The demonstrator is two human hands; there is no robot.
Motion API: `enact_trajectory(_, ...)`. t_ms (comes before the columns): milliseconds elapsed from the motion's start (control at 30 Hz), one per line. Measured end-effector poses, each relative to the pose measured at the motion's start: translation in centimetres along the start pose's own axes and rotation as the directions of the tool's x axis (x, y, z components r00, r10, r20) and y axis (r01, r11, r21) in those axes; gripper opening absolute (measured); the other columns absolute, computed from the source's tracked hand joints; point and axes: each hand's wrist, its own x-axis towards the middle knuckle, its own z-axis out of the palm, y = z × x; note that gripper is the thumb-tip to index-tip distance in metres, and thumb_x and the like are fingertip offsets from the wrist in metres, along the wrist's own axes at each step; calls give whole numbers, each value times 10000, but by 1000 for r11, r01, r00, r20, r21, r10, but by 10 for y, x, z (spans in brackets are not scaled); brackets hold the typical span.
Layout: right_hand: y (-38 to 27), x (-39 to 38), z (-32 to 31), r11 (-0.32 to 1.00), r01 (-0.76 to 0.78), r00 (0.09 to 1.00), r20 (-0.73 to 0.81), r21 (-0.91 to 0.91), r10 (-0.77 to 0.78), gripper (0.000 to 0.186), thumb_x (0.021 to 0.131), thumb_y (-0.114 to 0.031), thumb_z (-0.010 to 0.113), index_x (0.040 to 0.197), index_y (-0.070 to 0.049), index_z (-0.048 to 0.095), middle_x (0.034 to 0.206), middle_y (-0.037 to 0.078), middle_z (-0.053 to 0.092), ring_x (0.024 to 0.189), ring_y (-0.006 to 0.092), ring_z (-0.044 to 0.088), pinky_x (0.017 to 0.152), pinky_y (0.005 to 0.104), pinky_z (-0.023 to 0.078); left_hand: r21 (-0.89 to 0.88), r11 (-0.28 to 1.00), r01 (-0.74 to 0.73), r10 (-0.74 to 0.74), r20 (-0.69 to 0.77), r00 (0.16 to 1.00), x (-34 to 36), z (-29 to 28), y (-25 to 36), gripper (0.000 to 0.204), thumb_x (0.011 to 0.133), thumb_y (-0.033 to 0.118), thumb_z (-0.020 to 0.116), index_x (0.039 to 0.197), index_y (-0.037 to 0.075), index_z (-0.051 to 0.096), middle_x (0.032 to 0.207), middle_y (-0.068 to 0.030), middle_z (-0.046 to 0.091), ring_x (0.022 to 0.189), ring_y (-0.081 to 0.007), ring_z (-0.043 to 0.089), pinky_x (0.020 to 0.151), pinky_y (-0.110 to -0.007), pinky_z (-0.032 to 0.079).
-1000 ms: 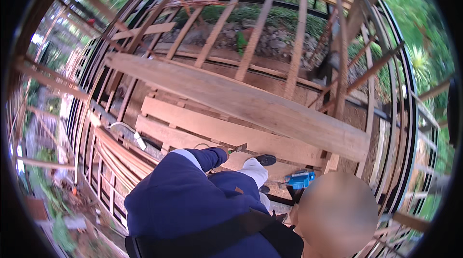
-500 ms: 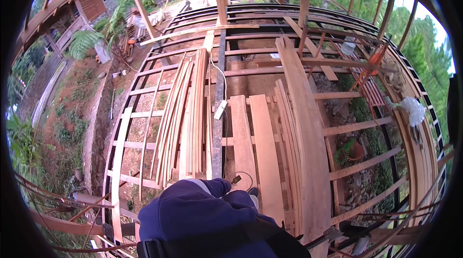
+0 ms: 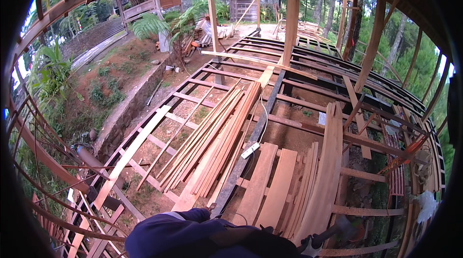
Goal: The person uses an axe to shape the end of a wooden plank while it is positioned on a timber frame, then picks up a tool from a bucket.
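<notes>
My left hand (image 3: 211,206) shows just past the dark blue cuff, beside the black beam. Small in view, it closes on what looks like the plug of a dark cord (image 3: 242,217). A white power strip (image 3: 251,150) with a white cable lies farther along that beam. At the lower right, a blurred dark tool (image 3: 333,231) with a thick end reaches over the wide plank (image 3: 322,176). My right hand (image 3: 311,245) is low at the near end of this tool, dark and partly hidden. I cannot make out its fingers.
Long narrow boards (image 3: 226,137) lie stacked left of the beam, and two short wide boards (image 3: 281,176) lie right of it. Open gaps between the joists (image 3: 364,173) show ground below. Upright wooden posts (image 3: 291,22) stand ahead. Bent rods (image 3: 36,161) curve at the left.
My view has tilted up and swung to the left. The plug beside my left hand no longer shows apart from it. The dark tool has come into view at the lower right.
</notes>
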Motion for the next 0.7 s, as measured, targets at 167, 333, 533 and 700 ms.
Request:
enact_trajectory(167, 18, 130, 18, 939, 298, 954, -94, 171, -286, 194, 789, -14, 573, 972, -66, 533, 563, 36, 454, 402, 187, 452, 368, 324, 412, -94, 992, 84, -82, 18, 996, -2, 13, 7, 349, 790, 290, 582, 1035, 43, 610, 873, -160, 646, 760, -252, 639, 683, -402, 500)
enact_trajectory(333, -14, 212, 43, 992, -129, 961, 249, 16, 121, 335, 781, 52, 563, 1100, -23, 496, 651, 69, 508, 426, 170, 481, 383, 312, 430, -149, 977, -152, 163, 66, 984, 19, 26, 44, 376, 732, 294, 635, 1026, 59, 634, 966, -164, 647, 881, -259, 639, 799, -400, 488)
enact_trajectory(533, 21, 262, 86, 957, -280, 898, 332, -72, 288, 262, 810, 50, 529, 1060, -21, 501, 620, 70, 499, 425, 167, 453, 398, 305, 393, 569, 668, -479, 410, 255, 876, 42, 42, 150, 310, 839, 345, 505, 1107, 225, 608, 1071, -135, 620, 1027, -306, 583, 896, -375, 437)
enact_trajectory(700, 92, 339, 126, 963, -268, 876, 407, -36, 260, 171, 868, -129, 510, 1006, -28, 513, 615, 104, 491, 436, 246, 452, 407, 381, 394, 567, 678, -467, 426, 214, 879, 69, 16, 194, 373, 826, 418, 501, 1109, 195, 599, 1061, -144, 625, 1003, -308, 596, 883, -382, 445)
